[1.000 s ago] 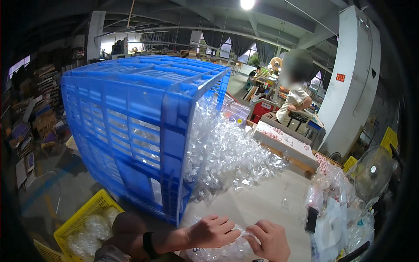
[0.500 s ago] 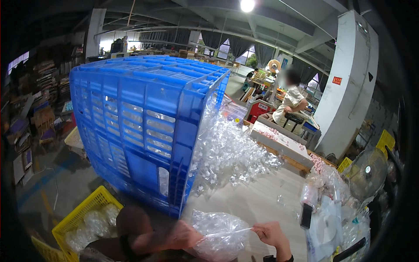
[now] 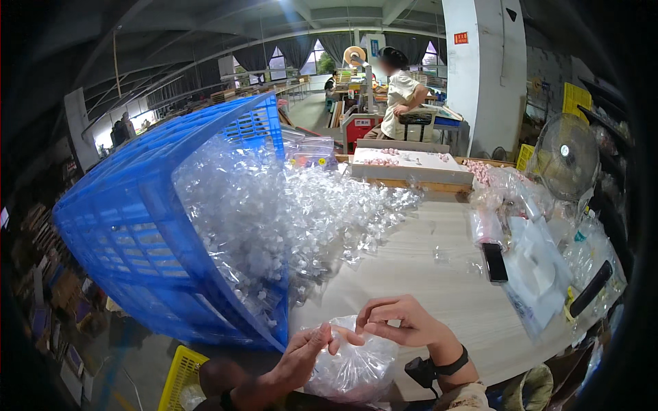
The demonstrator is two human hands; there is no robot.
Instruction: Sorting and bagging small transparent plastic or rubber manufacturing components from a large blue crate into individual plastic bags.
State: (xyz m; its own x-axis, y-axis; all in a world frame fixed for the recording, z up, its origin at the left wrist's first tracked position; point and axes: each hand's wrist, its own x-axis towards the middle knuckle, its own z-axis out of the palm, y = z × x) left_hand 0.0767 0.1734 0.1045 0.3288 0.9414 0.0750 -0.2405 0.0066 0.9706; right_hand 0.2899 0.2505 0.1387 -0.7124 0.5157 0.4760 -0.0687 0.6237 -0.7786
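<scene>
A bulging clear plastic bag [image 3: 361, 373] sits at the near edge of the table, filled with small clear pieces. My left hand [image 3: 305, 356] is closed around its gathered neck, thumb and forefinger at the top. Just over the neck, my right hand [image 3: 406, 323] has its fingers curled and pinched close to the left fingertips. Whatever lies between those right fingers is too small to make out. Left of the bag a large blue plastic crate [image 3: 147, 264] lies tipped on its side. A heap of small clear wrapped pieces [image 3: 322, 205] spills from its mouth onto the table [image 3: 384, 274].
A phone [image 3: 494, 262] and plastic film [image 3: 534, 274] lie to the right, near a fan [image 3: 566, 156]. A shallow box [image 3: 411, 166] with pink pieces stands at the back. Below left is a yellow basket [image 3: 179, 377]. Another person [image 3: 403, 96] is beyond the table.
My view has swung right. My right hand has come in from the bag's right side, where it drew the neck out, to beside my left hand; the bag now stands more upright.
</scene>
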